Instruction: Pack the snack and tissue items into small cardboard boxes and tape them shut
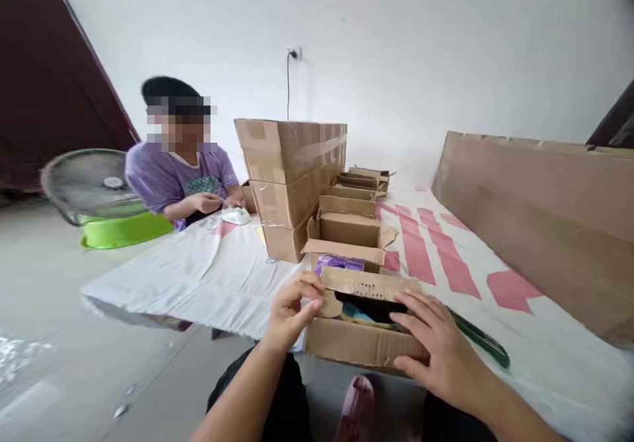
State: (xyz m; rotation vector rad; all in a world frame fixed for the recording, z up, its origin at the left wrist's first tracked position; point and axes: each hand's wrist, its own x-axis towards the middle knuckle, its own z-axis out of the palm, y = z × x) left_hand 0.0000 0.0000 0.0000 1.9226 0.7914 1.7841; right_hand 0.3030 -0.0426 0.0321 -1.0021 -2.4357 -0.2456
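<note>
A small open cardboard box point(359, 344) sits at the near edge of the cloth-covered table point(198, 270), with dark and teal contents showing inside. My left hand point(292, 310) pinches the box's left flap, fingers closed on the cardboard. My right hand point(438, 353) lies flat over the box's right side and front wall, fingers stretched out. Behind it stands another open box point(349, 230) with a purple packet point(339, 263) in front of it.
A stack of taped cartons point(292, 178) stands mid-table, with more small boxes point(364, 181) behind. A long flat carton point(539, 217) lies at the right. A green-handled tool point(483, 339) lies beside my right hand. Another person point(181, 171) sits at the far left by a fan point(94, 187).
</note>
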